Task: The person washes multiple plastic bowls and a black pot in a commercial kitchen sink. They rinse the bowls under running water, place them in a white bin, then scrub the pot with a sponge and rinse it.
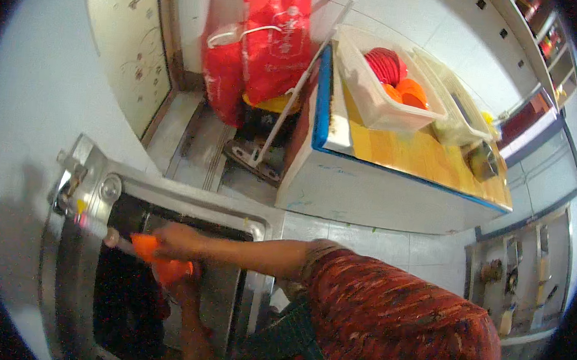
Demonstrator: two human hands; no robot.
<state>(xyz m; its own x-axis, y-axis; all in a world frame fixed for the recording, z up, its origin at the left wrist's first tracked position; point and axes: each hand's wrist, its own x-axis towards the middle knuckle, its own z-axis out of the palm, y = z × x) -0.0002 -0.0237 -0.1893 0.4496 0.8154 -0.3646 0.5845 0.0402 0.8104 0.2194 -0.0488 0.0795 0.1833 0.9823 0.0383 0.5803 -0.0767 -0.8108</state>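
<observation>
Both my hands are over a stainless steel sink (191, 208), close together beneath the tap spout (111, 238). My right hand (176, 241) grips an orange plastic cup (143, 246), which lies just past the end of the spout. Right beside it, a second orange piece (174, 271), cup-like, is in my left hand (183, 289). Motion blur hides the fingers and whether the two orange pieces touch. A pale streak between the spout and the cup looks like running water. Dark shadow covers much of the basin.
A wooden-topped counter (386, 146) with blue edging bears a white plastic bin (398, 117) of red and orange ware, a second pale basket (457, 134) and a metal pot (483, 161). Red bags (278, 44) and a long-handled floor squeegee (254, 160) stand beyond the sink.
</observation>
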